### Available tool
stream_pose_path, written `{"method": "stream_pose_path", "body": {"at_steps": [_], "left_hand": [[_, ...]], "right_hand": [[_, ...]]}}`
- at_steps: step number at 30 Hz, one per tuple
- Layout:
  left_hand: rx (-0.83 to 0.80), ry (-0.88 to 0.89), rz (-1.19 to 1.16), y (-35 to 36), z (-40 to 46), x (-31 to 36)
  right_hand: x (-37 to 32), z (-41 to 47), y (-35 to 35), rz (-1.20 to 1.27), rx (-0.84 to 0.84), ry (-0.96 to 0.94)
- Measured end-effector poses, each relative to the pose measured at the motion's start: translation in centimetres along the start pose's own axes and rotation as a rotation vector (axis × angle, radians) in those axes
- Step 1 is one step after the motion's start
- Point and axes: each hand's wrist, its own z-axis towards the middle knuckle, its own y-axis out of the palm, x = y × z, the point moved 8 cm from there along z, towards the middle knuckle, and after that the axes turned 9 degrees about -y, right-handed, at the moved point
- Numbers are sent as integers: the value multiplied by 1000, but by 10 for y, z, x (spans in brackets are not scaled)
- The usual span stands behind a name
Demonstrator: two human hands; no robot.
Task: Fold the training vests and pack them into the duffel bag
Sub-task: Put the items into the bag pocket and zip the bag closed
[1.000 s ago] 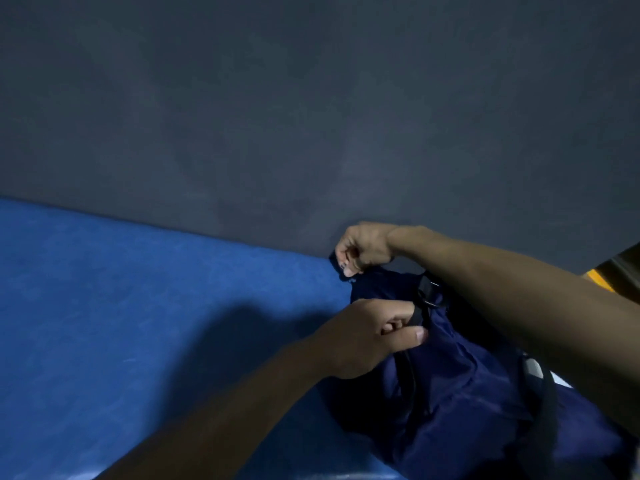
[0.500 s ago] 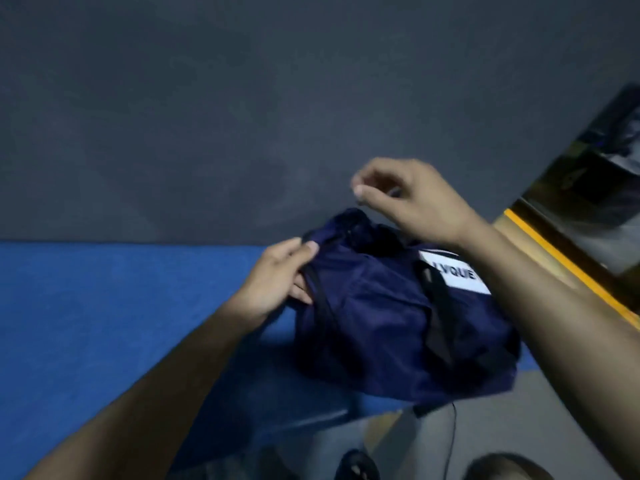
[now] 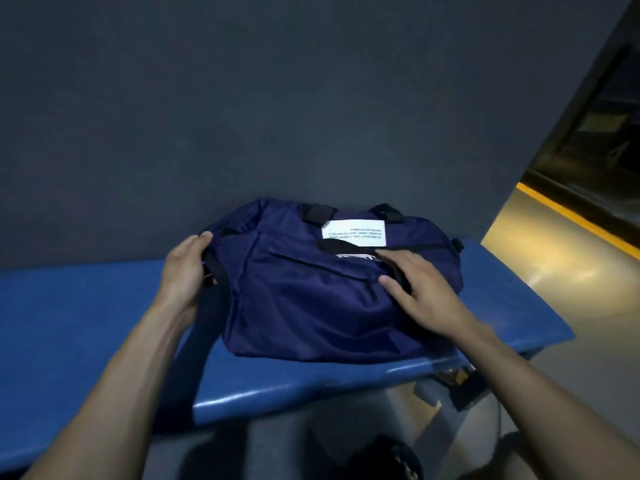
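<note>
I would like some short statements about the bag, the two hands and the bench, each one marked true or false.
1. The duffel bag lies on the blue bench. True.
2. The left hand grips the bag's end. True.
3. The right hand is lifted clear of the bag. False: it rests on the bag's top, fingers straight, on a black strap.
4. The bag is bright red. False: it is dark navy blue.
5. A white label with small print shows on the bag. True.
6. Training vests lie spread on the bench beside the bag. False: no vests are visible.
</note>
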Motion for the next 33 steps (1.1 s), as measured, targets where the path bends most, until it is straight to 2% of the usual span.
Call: {"method": "stream_pose_path", "body": {"at_steps": [2, 4, 7, 8, 10, 12, 14, 16, 18, 20, 22, 27, 30, 33], "left_hand": [[67, 18, 42, -27, -3, 5], [154, 85, 115, -47, -6, 9], [251, 415, 321, -52, -27, 38], [231, 577, 453, -44, -38, 51], [66, 823, 744, -15, -61, 63], [-91, 895, 980, 9, -72, 54], [-66, 920, 1128, 20, -72, 45], [15, 980, 1177, 26, -71, 42], [76, 1050, 1211, 32, -72, 44], [126, 1073, 1218, 37, -72, 44], [152, 1020, 1184, 37, -68, 42], [166, 888, 1066, 37, -61, 40], [147, 840, 1035, 37, -57, 39], [123, 801, 1001, 34, -54, 38]], "right_hand": [[-6, 6, -9, -63, 117, -66], [-8, 15, -25, -70, 278, -33], [-2, 24, -45, -123, 437, 159], [-1, 26, -46, -155, 430, 220], [-8, 30, -37, -194, 348, 287], [-27, 33, -27, -193, 289, 256], [-60, 36, -29, -134, 330, 102], [-92, 35, -34, -88, 365, -45], [-96, 33, -20, -64, 206, 36], [-82, 25, 9, -93, -54, 213], [-74, 20, 23, -152, -137, 295], [-70, 23, 16, -248, -32, 317], [-67, 22, 23, -139, -30, 260], [-67, 21, 26, 71, -5, 268]]}}
